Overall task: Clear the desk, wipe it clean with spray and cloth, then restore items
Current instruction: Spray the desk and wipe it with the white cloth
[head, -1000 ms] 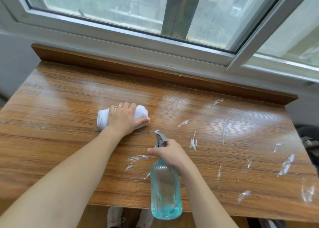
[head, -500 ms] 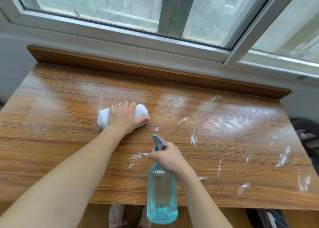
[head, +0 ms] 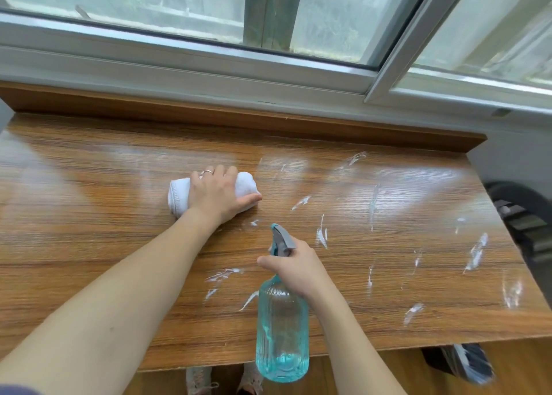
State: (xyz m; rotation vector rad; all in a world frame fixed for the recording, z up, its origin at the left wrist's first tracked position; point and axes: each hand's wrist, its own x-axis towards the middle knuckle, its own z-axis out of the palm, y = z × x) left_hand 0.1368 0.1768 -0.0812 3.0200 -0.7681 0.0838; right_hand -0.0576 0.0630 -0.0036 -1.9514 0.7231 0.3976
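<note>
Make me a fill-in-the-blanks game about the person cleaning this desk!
1. The left hand presses on a rolled white ____.
2. The right hand holds a spray bottle made of clear, ____-tinted material.
3. The white smears lie mostly on the ____ half of the desk.
4. On one finger of the left hand there is a ____.

Missing words: cloth; blue; right; ring
</note>
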